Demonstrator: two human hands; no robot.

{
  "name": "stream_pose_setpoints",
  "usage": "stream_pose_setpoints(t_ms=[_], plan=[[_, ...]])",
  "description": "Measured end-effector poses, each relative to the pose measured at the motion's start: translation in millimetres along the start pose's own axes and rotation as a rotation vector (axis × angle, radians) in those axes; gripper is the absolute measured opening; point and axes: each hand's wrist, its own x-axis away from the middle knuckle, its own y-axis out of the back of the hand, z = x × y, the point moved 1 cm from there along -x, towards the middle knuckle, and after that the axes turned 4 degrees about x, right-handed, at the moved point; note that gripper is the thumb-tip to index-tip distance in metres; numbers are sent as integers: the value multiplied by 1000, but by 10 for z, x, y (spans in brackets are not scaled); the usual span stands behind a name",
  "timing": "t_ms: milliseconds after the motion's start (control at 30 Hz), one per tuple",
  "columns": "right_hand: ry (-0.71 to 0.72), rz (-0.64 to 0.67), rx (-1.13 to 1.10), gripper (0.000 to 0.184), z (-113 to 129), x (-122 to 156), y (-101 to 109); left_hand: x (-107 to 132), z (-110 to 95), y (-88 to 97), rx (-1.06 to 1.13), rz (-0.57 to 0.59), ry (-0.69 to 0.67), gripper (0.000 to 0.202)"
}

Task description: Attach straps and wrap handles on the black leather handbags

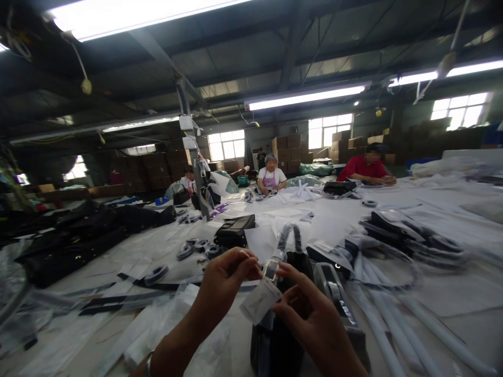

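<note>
A black handbag [277, 343] stands upright in front of me, its looped handle [288, 235] wrapped in clear film. A white tag [261, 301] with a dark printed drawing hangs at the bag's upper left, just below a rectangular metal buckle [271, 269]. My left hand [230, 275] is closed in a pinch left of the buckle; a thin pale bit shows at its fingertips, too small to name. On the other side, my right hand [310, 309] has its thumb at the tag's right edge and its index finger by the buckle.
Black bags [78, 235] are heaped at the left. Wrapped strap coils [192, 248] and another black bag [236, 229] lie ahead. White tubes [428, 330] and more bags [408, 235] lie right. A post [196, 157] rises beyond; co-workers [271, 178] sit across the table.
</note>
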Motion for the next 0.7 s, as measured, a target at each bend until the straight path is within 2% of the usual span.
stream_pose_setpoints(t_ms=[200,367,467,600,700], plan=[[-36,61,-75,64,-70,20,69,10,35,-70,119,8,135,24],[-57,106,-101,54,-168,56,119,-1,62,-105,235,-38,220,27],[24,-4,10,44,-220,77,161,-12,77,-104,224,-43,212,28],[272,-185,212,29,-218,80,231,-21,130,-88,229,-1,218,26],[350,-301,329,34,-206,73,270,-25,176,-98,246,36,246,25]])
